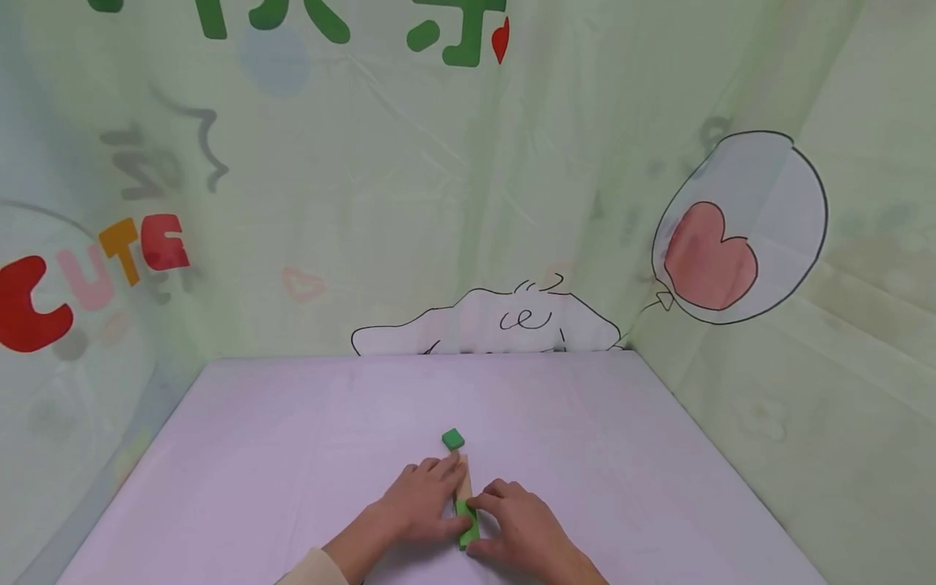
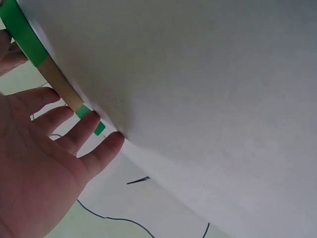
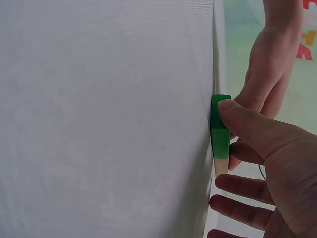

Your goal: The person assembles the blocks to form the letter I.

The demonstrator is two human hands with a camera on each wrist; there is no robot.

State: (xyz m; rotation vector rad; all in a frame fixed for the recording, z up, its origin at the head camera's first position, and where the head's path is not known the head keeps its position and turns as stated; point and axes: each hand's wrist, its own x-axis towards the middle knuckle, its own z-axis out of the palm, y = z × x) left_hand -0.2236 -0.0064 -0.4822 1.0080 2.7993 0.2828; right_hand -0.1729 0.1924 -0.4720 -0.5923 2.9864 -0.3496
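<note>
Thumb and forefinger of your right hand [image 1: 532, 532] gripped the green block [image 1: 470, 536], while your left hand [image 1: 418, 505], angled inward, rested relaxed fingers along the wooden block [image 1: 464, 486]. Both lay roughly midway between the table's [image 1: 621, 455] side edges, long axes pointing toward the far edge.

One left hand [image 1: 422, 497] and one right hand [image 1: 525, 524] share one table [image 1: 621, 455] with one tan block [image 1: 465, 485], one far green block [image 1: 453, 439] and a near green strip [image 1: 471, 534], whether one block or two cannot be told. On the walls: one balloon [image 1: 790, 227] holding one red heart [image 1: 709, 262], and four letters [image 1: 152, 242] reading CUTE.
</note>
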